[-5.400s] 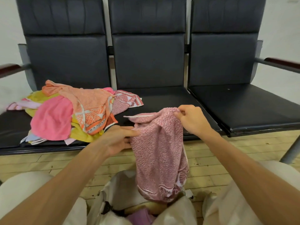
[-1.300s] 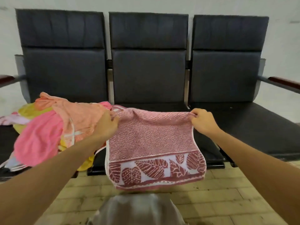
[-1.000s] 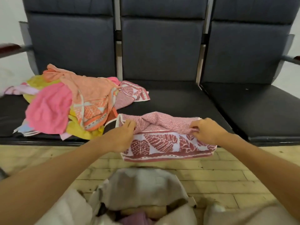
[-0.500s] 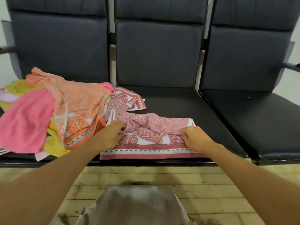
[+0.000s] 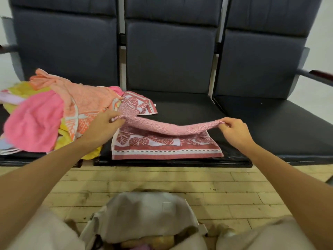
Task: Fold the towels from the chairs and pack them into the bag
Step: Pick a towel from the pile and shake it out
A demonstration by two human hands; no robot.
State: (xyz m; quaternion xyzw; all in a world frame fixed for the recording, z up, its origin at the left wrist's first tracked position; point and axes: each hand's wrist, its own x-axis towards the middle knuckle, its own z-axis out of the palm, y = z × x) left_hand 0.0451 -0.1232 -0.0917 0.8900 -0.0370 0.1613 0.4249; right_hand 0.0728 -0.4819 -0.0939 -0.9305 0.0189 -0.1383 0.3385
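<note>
Two corners of the pink towel [image 5: 165, 141] are held above the seat [image 5: 189, 109], left hand [image 5: 102, 123] pinching at nine o'clock, right hand [image 5: 234, 130] pinching at three; bag [image 5: 147, 215] at six.

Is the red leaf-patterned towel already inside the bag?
No, the towel lies on the middle seat, pinched by the left hand and right hand.

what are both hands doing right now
Left hand: pinching the left corner of the pink towel.
Right hand: pinching its right corner.
</note>
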